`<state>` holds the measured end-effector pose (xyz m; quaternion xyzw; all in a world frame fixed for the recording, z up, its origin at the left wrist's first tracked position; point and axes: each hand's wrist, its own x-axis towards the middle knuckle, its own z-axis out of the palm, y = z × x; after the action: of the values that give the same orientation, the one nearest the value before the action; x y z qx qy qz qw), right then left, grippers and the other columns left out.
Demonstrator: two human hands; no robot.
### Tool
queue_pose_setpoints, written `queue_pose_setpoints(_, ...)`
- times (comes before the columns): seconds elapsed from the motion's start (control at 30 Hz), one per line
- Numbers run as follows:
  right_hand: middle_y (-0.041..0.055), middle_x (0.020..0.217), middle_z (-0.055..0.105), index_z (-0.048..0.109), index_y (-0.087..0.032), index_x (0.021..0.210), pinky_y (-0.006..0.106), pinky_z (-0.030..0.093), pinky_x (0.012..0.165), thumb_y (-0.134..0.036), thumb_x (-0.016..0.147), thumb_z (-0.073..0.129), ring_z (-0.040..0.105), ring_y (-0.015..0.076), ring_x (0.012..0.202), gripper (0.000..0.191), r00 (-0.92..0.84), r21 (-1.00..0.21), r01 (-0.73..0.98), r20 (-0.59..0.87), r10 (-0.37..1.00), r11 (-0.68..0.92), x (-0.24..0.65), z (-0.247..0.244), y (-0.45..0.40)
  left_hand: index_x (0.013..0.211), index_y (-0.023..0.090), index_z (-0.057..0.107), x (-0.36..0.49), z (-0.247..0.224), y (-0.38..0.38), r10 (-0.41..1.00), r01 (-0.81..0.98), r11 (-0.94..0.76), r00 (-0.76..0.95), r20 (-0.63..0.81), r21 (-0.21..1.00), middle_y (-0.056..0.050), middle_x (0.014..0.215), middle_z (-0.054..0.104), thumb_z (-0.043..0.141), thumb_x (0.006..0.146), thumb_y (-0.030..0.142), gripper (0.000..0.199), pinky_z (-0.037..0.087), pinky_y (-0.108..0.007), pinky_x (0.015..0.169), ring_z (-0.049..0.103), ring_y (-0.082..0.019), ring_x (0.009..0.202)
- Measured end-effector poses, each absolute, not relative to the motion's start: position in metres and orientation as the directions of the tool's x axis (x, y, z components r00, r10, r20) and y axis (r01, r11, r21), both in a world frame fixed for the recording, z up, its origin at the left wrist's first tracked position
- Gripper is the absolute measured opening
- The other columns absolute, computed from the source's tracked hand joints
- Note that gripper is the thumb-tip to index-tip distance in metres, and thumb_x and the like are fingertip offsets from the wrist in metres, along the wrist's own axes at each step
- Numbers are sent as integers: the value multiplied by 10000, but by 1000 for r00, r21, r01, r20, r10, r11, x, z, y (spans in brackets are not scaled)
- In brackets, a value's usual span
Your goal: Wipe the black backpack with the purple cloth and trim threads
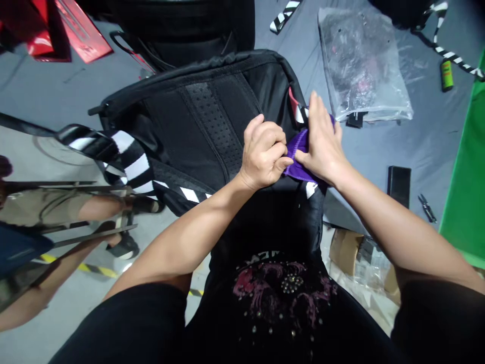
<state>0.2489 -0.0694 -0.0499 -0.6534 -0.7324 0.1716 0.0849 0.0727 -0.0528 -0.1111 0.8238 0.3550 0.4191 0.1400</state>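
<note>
A black backpack (162,126) lies in front of me with its padded back panel facing up, black-and-white striped straps (131,156) at its left. Beside its right edge is a piece of purple cloth (301,169). My left hand (265,154) is closed, its thumb and bent fingers pinching the left edge of this cloth. My right hand (324,141) lies against the cloth with fingers stretched out and thumb apart. Part of the purple cloth is hidden behind the right hand, so how it joins the backpack cannot be seen.
Another black bag (185,30) stands behind the backpack. On the grey tabletop are a clear plastic bag (364,65), a green lighter-sized cylinder (447,76), a black box (399,184) and small snips (427,208). Red packages (81,30) lie upper left. A seated person's legs (94,210) show at left.
</note>
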Motion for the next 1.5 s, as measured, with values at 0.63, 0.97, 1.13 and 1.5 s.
queue_pose_setpoints(0.63,153,1619,113,-15,-253,1557,753,157,1088,-481,799,613,124,403,1476,1011,-109,-402,912,-66,992,73,268,-77,-66,764,230,587,75,-114,-54,686,543,-713,408,602,444,-45,974,577,161,924,702,656,228,-572,1126,497,-276,1183)
queue_pose_setpoints(0.97,79,1636,76,121,-218,1558,687,7,1154,-405,915,459,53,359,1495,750,-161,-197,967,15,987,161,218,-28,-50,716,213,560,73,-111,-51,639,468,-752,349,685,463,-65,1011,602,154,936,681,657,309,-554,1090,510,-268,1141)
queue_pose_setpoints(1.13,125,1634,35,56,-193,1567,744,52,1116,-522,821,584,50,432,1479,971,-191,-185,966,-32,981,182,236,-27,-63,724,216,598,72,-110,-50,597,470,-777,337,728,419,-63,992,622,203,943,658,631,357,-532,1060,534,-269,1126)
queue_pose_setpoints(1.5,140,1632,51,-12,-226,1565,756,125,1092,-570,802,601,98,447,1468,1038,-173,-167,972,-31,984,166,241,-38,-63,733,216,590,71,-112,-49,669,491,-733,390,633,472,-68,989,630,167,881,767,710,303,-535,1104,494,-263,1156)
